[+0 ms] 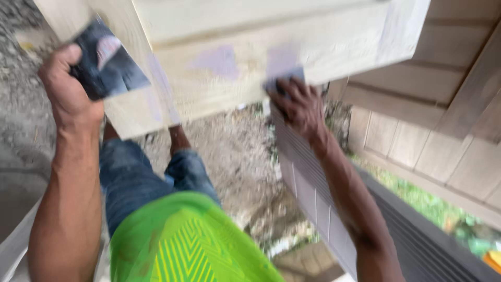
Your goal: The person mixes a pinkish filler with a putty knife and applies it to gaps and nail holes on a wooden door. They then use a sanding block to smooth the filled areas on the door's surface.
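Green cloth with a zigzag print (182,245), the person's shirt, is filling the bottom of the view, and blue jeans (130,177) are showing just above it, both below the door (250,68). That pale, cream-painted panelled door is lying tilted across the top of the frame, with lilac patches of filler (219,61) drying on its face. At the door's left edge the left hand (65,86) is closing firmly around a dark flat plate (107,62) that is carrying a smear of filler. At the door's lower edge, near the middle, the right hand (297,107) is pressing a small bluish blade (284,78) against the wood, fingers curled over it. The picture is blurring, so the head is probably moving fast; a hurried stroke could be gouging the soft filler or leaving ridges. The door is looking unsupported at the near edge, so hard pressure could be tipping it, and the plate, held at a slant, could be shedding its filler onto the gravel (235,156) beneath the door. Counting: one door, one plate, one blade, two hands, at least three filler patches.
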